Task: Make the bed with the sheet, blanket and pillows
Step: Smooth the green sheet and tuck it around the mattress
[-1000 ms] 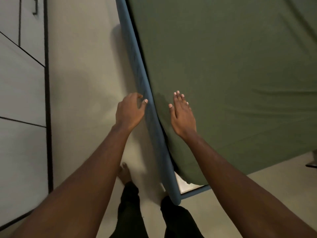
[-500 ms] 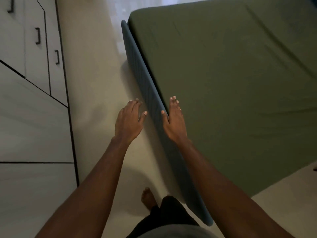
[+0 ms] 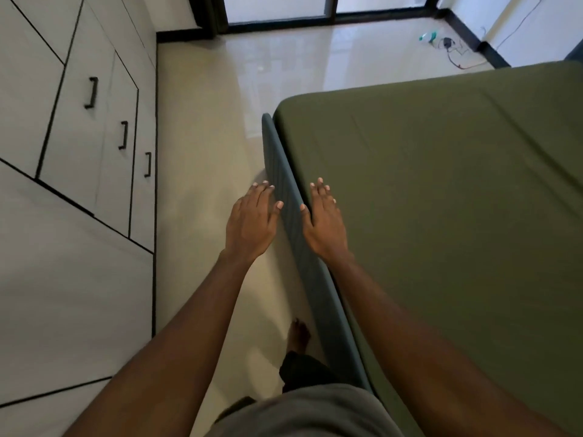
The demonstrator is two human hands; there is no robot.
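Note:
An olive-green fitted sheet (image 3: 441, 200) covers the mattress, stretched fairly smooth with a few faint creases. A blue-grey padded bed frame rail (image 3: 285, 190) runs along the bed's left side. My left hand (image 3: 252, 220) hovers over the floor just left of the rail, fingers straight and spread, holding nothing. My right hand (image 3: 325, 220) lies flat with straight fingers at the sheet's left edge, right beside the rail. No blanket or pillow is in view.
White wardrobe doors with black handles (image 3: 91, 93) line the left side. A glossy pale floor strip (image 3: 205, 152) runs between wardrobe and bed. Dark-framed glass doors stand at the back. A cable and small items (image 3: 448, 45) lie on the far floor. My bare foot (image 3: 298, 337) stands by the rail.
The view has tilted up, showing the bed's far corner, floor and doors. Both hands stayed on either side of the rail, and my left fingers have straightened.

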